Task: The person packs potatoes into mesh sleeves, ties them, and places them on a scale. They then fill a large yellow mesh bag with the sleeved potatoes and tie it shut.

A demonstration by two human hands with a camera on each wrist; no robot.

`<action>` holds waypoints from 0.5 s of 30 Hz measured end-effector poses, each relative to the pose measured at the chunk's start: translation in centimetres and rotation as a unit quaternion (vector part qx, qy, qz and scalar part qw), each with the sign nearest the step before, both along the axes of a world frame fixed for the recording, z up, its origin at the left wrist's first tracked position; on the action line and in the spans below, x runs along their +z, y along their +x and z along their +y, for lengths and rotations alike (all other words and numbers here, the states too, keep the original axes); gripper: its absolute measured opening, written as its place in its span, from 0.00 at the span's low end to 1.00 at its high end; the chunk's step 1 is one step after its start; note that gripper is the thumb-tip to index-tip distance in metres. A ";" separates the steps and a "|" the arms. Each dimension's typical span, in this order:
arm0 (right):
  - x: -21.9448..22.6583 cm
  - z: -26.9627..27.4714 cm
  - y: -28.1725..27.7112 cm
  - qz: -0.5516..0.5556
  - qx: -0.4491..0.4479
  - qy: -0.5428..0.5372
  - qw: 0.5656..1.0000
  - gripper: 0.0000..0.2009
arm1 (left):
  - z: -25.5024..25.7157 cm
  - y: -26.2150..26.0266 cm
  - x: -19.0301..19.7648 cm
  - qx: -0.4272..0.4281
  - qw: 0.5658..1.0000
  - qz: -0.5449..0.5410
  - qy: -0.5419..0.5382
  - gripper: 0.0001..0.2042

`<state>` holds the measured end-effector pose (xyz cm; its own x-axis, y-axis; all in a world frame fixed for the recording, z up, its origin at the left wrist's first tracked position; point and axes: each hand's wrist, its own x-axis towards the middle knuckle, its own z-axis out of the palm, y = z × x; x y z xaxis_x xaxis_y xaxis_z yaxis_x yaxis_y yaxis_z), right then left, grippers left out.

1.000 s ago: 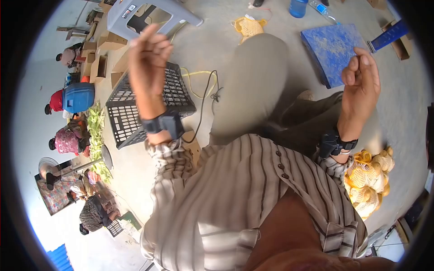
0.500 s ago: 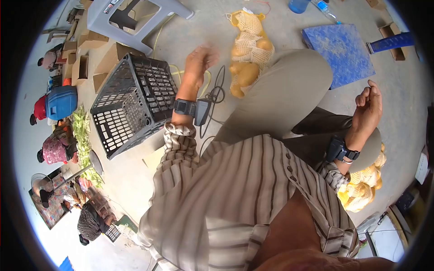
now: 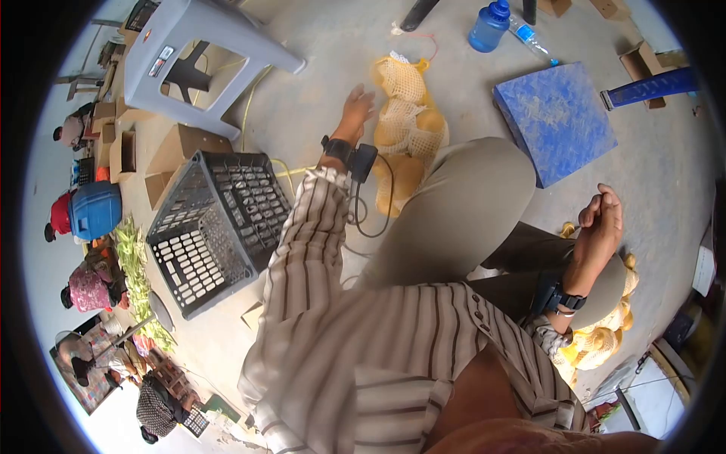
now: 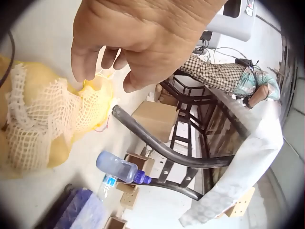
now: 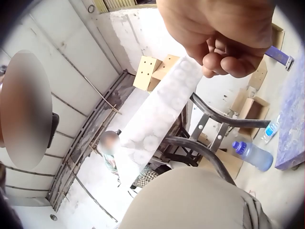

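Beside the person's raised knee, a yellow net bag [image 3: 401, 125] of large, round, yellow-brown produce lies on the floor, with white netting around the pieces. The left hand [image 3: 357, 113] reaches out just left of its upper part, fingers loosely bent and holding nothing. In the left wrist view, that hand [image 4: 143, 33] hangs above the tied end of the bag [image 4: 45, 121]. Over the other knee, the right hand [image 3: 600, 234] is palm up with its fingers loosely curled around nothing; the right wrist view shows the same hand [image 5: 224, 38] empty.
A black plastic crate [image 3: 219, 227] and a grey stool [image 3: 219, 60] stand to the left. A blue platform [image 3: 556, 121] lies ahead on the right, below a blue bottle [image 3: 489, 29]. More netted produce [image 3: 597, 344] sits by the right hip. Cables cross the floor.
The left hand has come away from near the grey stool, over to the netted bag. More of the bag shows now as the head view shifts. The right hand keeps its loose curl, lower in view.
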<state>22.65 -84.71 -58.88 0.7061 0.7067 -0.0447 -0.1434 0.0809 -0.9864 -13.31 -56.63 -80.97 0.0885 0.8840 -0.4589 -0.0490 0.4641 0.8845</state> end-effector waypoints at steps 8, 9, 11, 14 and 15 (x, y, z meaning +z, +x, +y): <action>0.6 0.9 -0.7 -0.003 -0.035 -0.042 0.998 0.10 | 12.2 3.4 -10.3 -0.077 0.918 0.328 0.212 0.29; 0.5 1.0 -0.7 -0.004 -0.040 -0.043 0.998 0.10 | 12.4 3.9 -10.0 -0.081 0.918 0.326 0.213 0.29; 0.3 1.0 -0.7 0.002 -0.051 -0.047 0.998 0.10 | 12.8 4.7 -9.3 -0.106 0.862 0.425 0.255 0.31; 0.4 1.0 -0.5 0.003 -0.037 -0.050 0.998 0.10 | 13.9 4.9 -9.0 -0.181 0.873 0.402 0.209 0.31; 0.3 1.1 -0.4 0.005 -0.040 -0.050 0.998 0.10 | 13.9 4.9 -8.3 -0.184 0.872 0.402 0.210 0.31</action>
<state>22.22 -83.65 -58.55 0.7598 0.6391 -0.1193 -0.1497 -0.0065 -0.9887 -8.41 -42.74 -89.30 0.2016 0.9686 -0.1455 0.7494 -0.0568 0.6597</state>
